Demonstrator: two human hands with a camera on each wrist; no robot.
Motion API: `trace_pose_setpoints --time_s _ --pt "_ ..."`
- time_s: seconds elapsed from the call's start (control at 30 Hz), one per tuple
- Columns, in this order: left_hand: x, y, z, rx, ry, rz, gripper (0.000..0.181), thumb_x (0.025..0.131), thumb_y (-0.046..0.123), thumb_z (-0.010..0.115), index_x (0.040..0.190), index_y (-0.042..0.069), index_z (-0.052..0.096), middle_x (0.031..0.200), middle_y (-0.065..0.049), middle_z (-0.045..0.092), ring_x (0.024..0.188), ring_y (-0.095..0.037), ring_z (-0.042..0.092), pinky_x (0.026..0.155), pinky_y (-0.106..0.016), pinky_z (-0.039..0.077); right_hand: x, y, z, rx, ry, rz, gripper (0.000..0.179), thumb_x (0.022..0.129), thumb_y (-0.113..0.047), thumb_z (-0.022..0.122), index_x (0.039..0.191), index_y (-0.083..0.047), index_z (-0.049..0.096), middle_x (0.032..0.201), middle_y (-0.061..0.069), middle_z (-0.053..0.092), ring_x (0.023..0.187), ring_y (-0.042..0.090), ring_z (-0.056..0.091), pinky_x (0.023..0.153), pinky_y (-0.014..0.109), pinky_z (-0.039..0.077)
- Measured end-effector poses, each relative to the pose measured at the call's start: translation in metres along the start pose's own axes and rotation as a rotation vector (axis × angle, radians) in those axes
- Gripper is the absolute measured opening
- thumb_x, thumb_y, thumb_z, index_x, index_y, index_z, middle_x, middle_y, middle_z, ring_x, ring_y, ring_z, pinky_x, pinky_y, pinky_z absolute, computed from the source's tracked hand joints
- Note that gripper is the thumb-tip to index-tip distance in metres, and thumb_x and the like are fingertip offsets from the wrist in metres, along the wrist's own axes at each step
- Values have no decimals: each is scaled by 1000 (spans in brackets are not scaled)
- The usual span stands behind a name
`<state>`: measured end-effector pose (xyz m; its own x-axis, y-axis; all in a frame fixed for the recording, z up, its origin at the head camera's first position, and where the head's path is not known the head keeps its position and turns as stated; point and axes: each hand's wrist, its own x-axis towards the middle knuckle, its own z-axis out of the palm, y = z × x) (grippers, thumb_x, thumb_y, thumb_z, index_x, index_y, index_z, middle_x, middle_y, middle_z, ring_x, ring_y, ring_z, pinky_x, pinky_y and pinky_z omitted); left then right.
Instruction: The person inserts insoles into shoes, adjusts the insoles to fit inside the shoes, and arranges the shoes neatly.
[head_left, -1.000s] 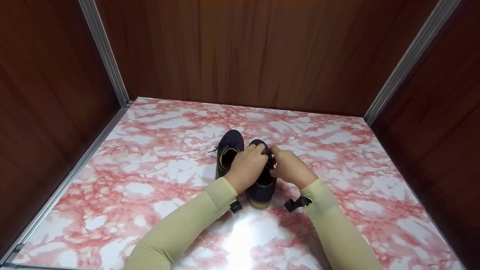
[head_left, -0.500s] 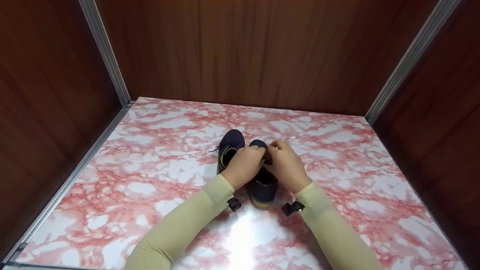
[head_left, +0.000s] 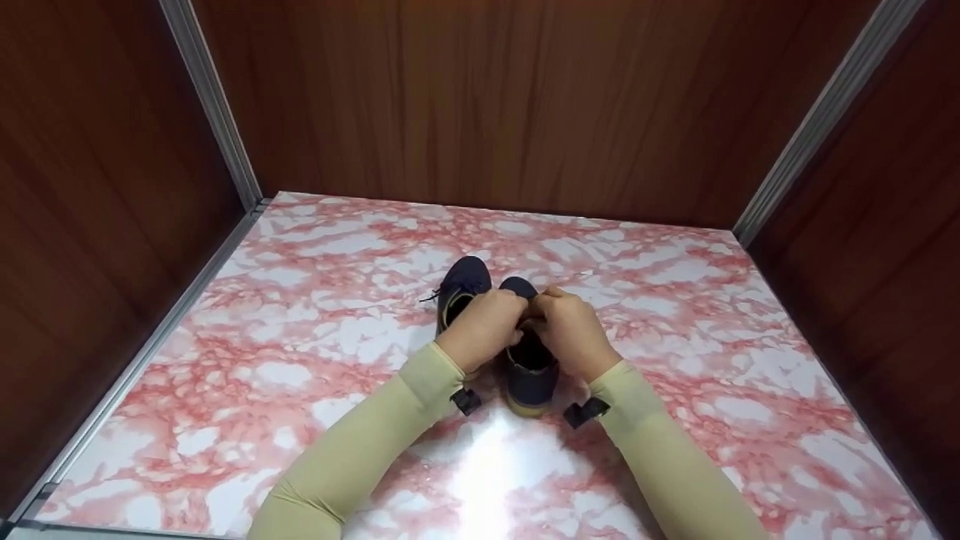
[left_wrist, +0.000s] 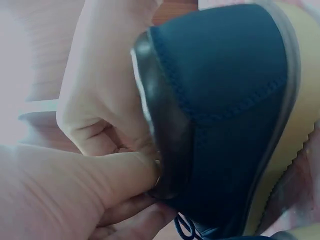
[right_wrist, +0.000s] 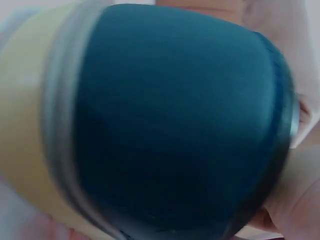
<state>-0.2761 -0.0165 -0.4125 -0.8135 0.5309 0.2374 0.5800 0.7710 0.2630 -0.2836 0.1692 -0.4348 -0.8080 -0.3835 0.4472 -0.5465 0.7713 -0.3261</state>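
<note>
Two dark navy lace-up shoes with tan soles stand side by side, toes away from me. On the left shoe [head_left: 466, 276], lace ends stick out to the left. Over the front of the right shoe's [head_left: 532, 386] opening, both hands meet at the lacing. My left hand [head_left: 484, 322] has curled fingers and a bent thumb by the collar. In the left wrist view a blue shoelace [left_wrist: 186, 228] loops just below its fingertips. My right hand [head_left: 576, 330] is curled opposite, fingertips close to the left ones. The fingers hide most of the lace they pinch.
The shoes stand on a red-and-white marbled surface [head_left: 337, 322]. Brown wood-look panels [head_left: 480, 112] enclose it at the back and both sides, with grey metal posts [head_left: 214, 105] in the corners. A bright light reflection lies in front of the shoes.
My right hand has come in from the shoe's right side and curled closer to the left hand. The left hand has shifted slightly back and left. Both shoes stay about where they were.
</note>
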Motion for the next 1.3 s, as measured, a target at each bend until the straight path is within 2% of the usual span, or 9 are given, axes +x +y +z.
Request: trace_pose_setpoints --time_s 0.23,0.37,0.47,0.6,0.8,0.9,1.03,1.17,1.3 --pt "-4 11 13 177 10 -10 11 110 6 58 119 6 65 109 -12 75 99 -29 78 82 -41 65 10 27 -2 413 -189 363 11 93 -9 73 83 -5 72 79 4 74 71 16 69 67 30 59" --pt "-4 19 15 247 27 -6 14 113 8 53 119 6 66 108 -10 76 94 -27 78 78 -39 65 11 29 -3 526 -208 435 12 94 -6 70 82 -4 70 77 1 71 69 12 68 63 27 60" --pt "-2 19 16 250 65 -16 15 110 16 64 121 6 67 111 -11 74 93 -28 78 79 -39 65 10 26 -8 482 -193 414 13 94 -10 75 83 -4 72 80 1 73 70 11 68 63 25 59" --pt "2 18 20 270 196 30 31 103 25 77 128 9 68 119 -11 69 100 -29 73 84 -36 65 10 21 -17 375 -210 344 16 96 -20 82 91 -6 77 88 6 78 72 11 68 66 24 56" --pt "7 17 29 338 380 114 15 104 18 69 117 12 74 103 -5 75 95 -24 72 80 -33 64 11 22 -22 383 -318 243 24 100 -20 79 118 -5 79 113 13 81 97 21 75 81 30 61" --pt "7 15 29 341 377 116 24 98 29 74 117 15 77 100 -5 77 90 -24 74 77 -35 65 11 23 -24 358 -341 190 37 93 -19 88 125 -4 75 118 15 81 107 29 77 88 37 63" --pt "11 12 25 284 317 113 25 98 28 75 120 18 77 101 -8 77 84 -28 76 75 -40 66 10 22 -29 269 -367 158 46 85 -10 92 125 -5 69 111 15 78 101 31 74 85 41 61" --pt "13 4 18 120 265 61 19 102 8 71 117 17 76 95 -9 77 83 -30 78 74 -43 64 8 22 -34 212 -404 156 41 84 2 80 121 -7 67 103 13 74 93 26 68 77 37 55" --pt "13 -3 12 -30 211 6 11 101 2 69 104 12 71 88 -8 76 84 -27 78 74 -42 61 6 24 -36 209 -442 145 32 82 6 74 109 -10 67 99 9 73 89 22 65 73 32 52"
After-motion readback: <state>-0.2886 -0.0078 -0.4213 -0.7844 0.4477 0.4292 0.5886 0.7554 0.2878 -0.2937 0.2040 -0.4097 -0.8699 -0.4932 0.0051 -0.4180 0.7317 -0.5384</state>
